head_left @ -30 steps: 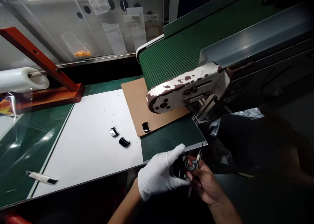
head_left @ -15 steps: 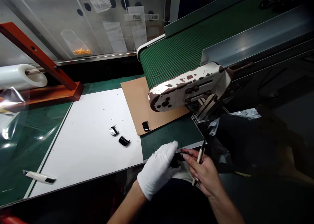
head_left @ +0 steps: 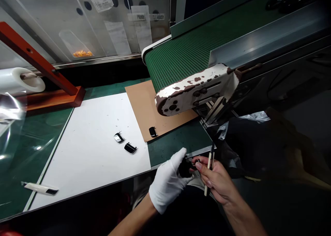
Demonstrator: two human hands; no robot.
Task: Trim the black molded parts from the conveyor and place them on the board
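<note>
One indistinct part point(head_left: 184, 169) in left hand point(head_left: 167, 183)

White sheet point(head_left: 103, 125) bright left of gloved fingers point(head_left: 179, 157); glare on clear film point(head_left: 11, 108) farther left; deep shadow below fingers; dark part point(head_left: 183, 168) in grip loses detail; far right of them murky, soft.

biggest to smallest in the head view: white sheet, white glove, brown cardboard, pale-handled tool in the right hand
1. White sheet
2. Brown cardboard, partly hidden by the conveyor
3. White glove
4. Pale-handled tool
</note>
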